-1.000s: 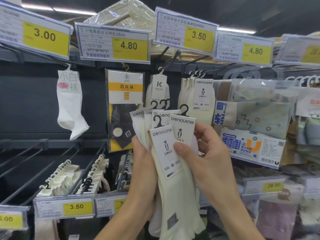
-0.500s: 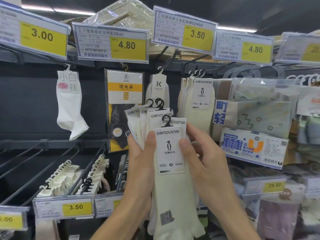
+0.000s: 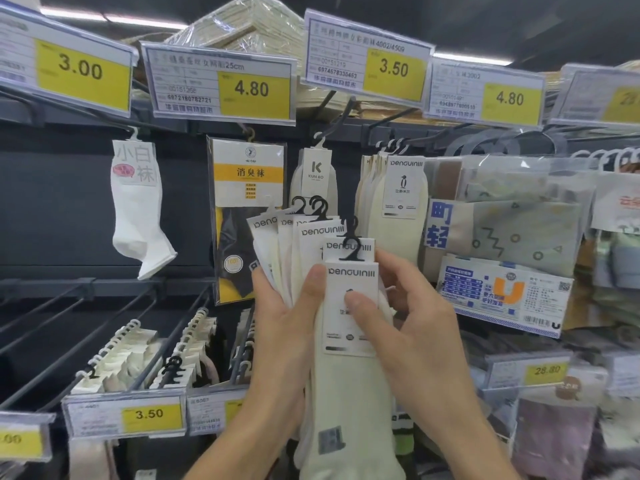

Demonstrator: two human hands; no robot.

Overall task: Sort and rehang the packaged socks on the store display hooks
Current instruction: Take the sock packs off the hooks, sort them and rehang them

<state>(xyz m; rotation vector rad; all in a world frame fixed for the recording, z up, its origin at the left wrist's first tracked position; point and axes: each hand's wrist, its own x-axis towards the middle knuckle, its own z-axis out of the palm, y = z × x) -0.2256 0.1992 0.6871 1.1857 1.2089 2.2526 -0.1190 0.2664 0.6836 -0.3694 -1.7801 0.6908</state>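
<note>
A fanned bundle of cream Penguin socks (image 3: 346, 393) with white cards and black hooks is held in front of the display. My left hand (image 3: 287, 327) grips the bundle from the left, thumb on the front card's edge. My right hand (image 3: 408, 327) holds the front pair, its thumb pressed on the front card (image 3: 349, 292), fingers curled behind. More of the same Penguin socks (image 3: 401, 199) hang on a hook (image 3: 391, 119) under the 3.50 tag.
A white sock (image 3: 138, 216), a yellow-black pack (image 3: 246, 216) and a Kun Ao pair (image 3: 315, 174) hang to the left. Bagged socks (image 3: 512, 230) hang to the right. Bare hooks (image 3: 69, 323) and lower rows of socks (image 3: 131, 358) lie at the lower left.
The front pair has slid into line with the bundle and now sits lower and upright. My right thumb moved onto the card's middle; my left thumb came up to its edge.
</note>
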